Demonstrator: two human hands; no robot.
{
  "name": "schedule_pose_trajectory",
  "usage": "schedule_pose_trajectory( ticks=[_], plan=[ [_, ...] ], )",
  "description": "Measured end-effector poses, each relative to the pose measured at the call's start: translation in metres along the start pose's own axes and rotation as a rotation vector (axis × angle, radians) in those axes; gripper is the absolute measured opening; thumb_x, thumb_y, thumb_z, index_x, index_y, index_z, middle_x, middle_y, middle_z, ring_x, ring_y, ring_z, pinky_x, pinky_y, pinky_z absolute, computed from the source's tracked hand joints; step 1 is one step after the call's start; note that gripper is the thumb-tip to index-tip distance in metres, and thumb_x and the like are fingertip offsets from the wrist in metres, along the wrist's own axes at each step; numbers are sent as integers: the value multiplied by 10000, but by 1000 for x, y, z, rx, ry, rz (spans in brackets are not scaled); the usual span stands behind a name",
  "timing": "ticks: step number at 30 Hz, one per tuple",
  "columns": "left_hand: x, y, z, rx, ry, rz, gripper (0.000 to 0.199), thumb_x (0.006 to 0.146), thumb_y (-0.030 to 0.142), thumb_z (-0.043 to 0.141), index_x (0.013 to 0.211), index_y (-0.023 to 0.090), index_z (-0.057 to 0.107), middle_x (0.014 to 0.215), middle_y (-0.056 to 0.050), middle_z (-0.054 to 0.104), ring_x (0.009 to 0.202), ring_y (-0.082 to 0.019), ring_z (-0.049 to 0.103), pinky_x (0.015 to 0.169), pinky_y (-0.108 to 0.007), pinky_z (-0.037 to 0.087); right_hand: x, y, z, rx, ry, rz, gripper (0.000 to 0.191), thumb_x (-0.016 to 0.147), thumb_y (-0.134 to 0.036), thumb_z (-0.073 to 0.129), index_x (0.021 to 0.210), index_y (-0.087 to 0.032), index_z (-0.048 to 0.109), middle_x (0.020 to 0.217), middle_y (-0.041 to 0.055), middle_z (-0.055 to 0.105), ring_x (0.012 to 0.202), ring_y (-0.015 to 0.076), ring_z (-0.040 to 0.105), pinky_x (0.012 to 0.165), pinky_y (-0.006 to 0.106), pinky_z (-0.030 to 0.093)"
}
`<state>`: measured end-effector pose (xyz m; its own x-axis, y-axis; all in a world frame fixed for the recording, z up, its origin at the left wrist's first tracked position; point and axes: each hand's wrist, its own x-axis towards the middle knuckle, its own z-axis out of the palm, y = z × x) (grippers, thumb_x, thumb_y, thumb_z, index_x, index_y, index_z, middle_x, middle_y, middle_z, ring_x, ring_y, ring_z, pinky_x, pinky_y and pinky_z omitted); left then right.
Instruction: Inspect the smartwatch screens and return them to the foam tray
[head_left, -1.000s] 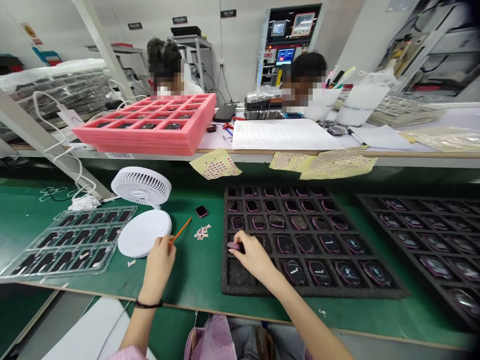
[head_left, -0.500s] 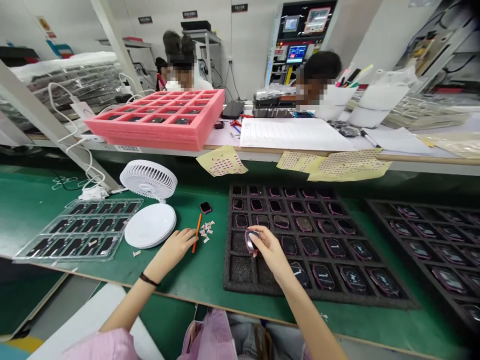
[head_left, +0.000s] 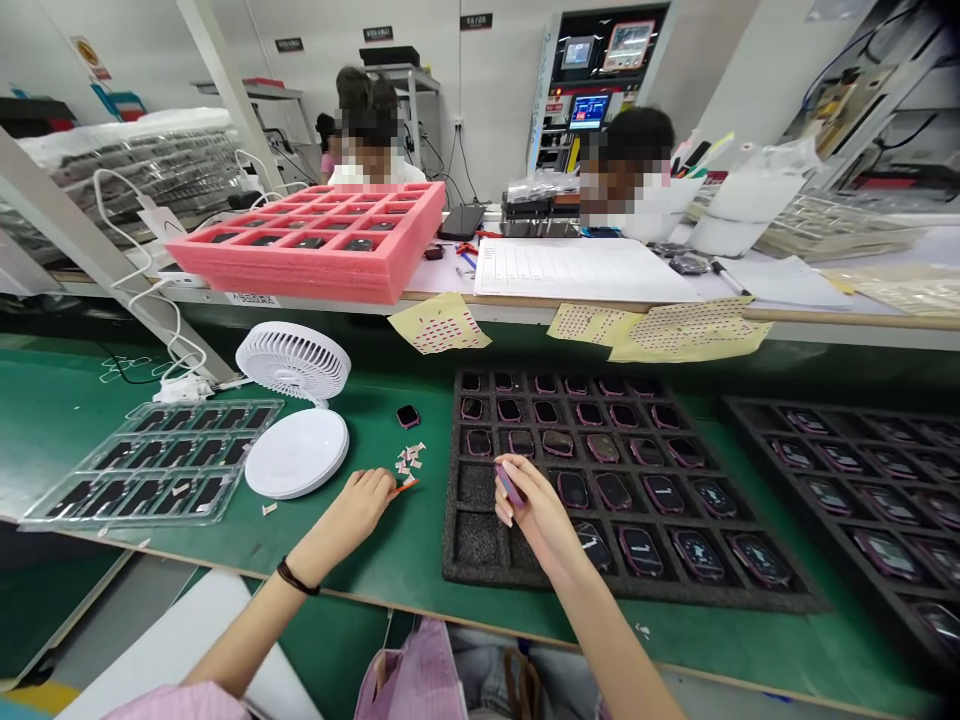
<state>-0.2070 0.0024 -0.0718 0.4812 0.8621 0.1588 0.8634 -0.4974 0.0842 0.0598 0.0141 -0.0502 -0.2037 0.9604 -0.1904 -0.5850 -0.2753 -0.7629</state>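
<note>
My left hand (head_left: 356,512) is closed around one end of a thin orange stick (head_left: 407,485), whose other end points right over the green bench. Just beyond it lies a small pile of white tabs (head_left: 409,458), and a single smartwatch (head_left: 408,416) rests farther back. Above the black foam tray (head_left: 480,540), my right hand (head_left: 541,510) grips a purple-cased smartwatch (head_left: 511,484) turned edge-on, its screen hidden from view. Other smartwatches (head_left: 645,550) fill most of the tray's pockets, while pockets near my right hand hold none.
A white fan (head_left: 296,450) stands left of the pile, beside a clear plastic tray (head_left: 150,455) of dark parts. Another foam tray (head_left: 757,450) of watches is at right. The shelf (head_left: 517,305) above carries a pink foam tray (head_left: 300,265) and papers. Two people sit beyond.
My left hand has picked up the orange stick from the bench and swung it toward horizontal. In my right hand, the watch has turned from screen-visible to edge-on.
</note>
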Motion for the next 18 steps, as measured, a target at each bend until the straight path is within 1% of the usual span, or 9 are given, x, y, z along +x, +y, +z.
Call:
schedule_pose_trajectory(
  ticks=[3,4,7,9,12,15,18],
  plan=[
    [7,37,-2,-483,47,-241,233,991,301,271,923,184,460,735,-7,557,651,-151,522,649,-291,415,-1,3,8,43,26,-28,264,714,-360,763,846,-186,615,568,-67,472,439,53,406,400,184,322],
    [11,52,-3,-655,36,-283,240,993,326,260,938,188,449,674,23,511,599,-132,491,629,-273,410,-1,5,11,57,31,-36,261,712,-357,765,835,-186,611,561,-70,467,433,50,401,399,182,322],
    [24,90,-6,-1055,60,-345,291,979,412,286,1005,186,466,614,65,389,505,-94,382,526,-225,352,-2,7,19,88,33,-39,255,713,-357,762,811,-193,594,537,-78,457,414,48,398,397,180,332],
    [33,106,-8,-1215,63,-359,334,957,459,333,996,178,510,602,72,353,475,-78,323,475,-208,301,-3,8,22,98,42,-41,257,715,-363,759,804,-198,583,508,-86,443,395,47,389,386,175,331],
    [41,116,-10,-1303,78,-368,364,924,484,400,907,162,569,581,69,348,463,-66,295,447,-197,262,-5,8,24,88,71,-62,272,712,-377,757,798,-202,568,499,-91,449,372,46,389,355,164,319],
    [44,118,-14,-1272,105,-369,343,896,456,464,822,150,601,587,48,418,485,-69,338,455,-194,276,-6,7,23,63,93,-64,304,700,-404,760,798,-203,554,535,-88,475,352,42,399,319,157,296],
    [44,119,-17,-1241,128,-376,323,873,427,505,779,141,622,627,18,502,525,-78,393,481,-193,307,-6,7,23,46,96,-63,313,702,-414,758,795,-204,544,542,-92,470,337,37,395,304,152,286]
  ],
)
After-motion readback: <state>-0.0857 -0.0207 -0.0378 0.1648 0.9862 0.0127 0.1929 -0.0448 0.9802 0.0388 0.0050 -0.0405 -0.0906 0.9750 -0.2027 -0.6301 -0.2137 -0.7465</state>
